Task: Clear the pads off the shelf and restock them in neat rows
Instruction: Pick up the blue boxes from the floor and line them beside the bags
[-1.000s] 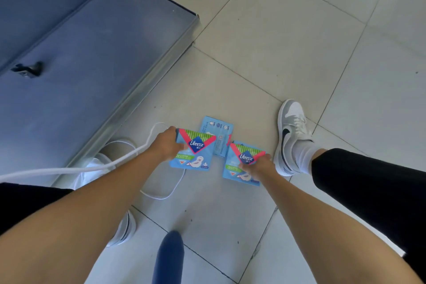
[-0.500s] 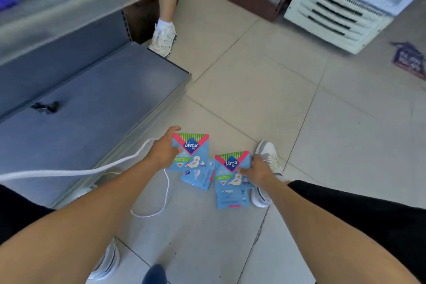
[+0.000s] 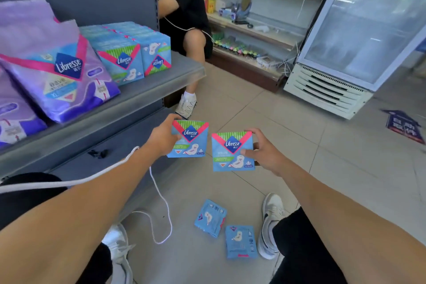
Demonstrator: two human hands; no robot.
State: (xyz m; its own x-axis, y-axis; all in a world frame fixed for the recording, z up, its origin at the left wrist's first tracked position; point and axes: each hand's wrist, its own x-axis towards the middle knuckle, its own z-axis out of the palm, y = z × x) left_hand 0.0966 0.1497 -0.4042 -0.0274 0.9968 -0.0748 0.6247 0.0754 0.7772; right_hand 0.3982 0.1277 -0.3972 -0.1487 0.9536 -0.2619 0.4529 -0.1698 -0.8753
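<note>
Gripping upright pad packs | left hand (image 3: 161, 139): left pack (image 3: 189, 139) | right hand (image 3: 265, 154): right pack (image 3: 232, 152)

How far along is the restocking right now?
Done: blue Libresse packs already stand in rows on the shelf. In hand: left hand and right hand each hold one pack. Left: two packs lie on the floor.

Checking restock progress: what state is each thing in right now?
left hand: grips a blue pack, upright, off the floor
right hand: grips a second blue pack, upright
two blue packs: flat on the floor
shelf: stocked with blue rows and purple bags
</note>
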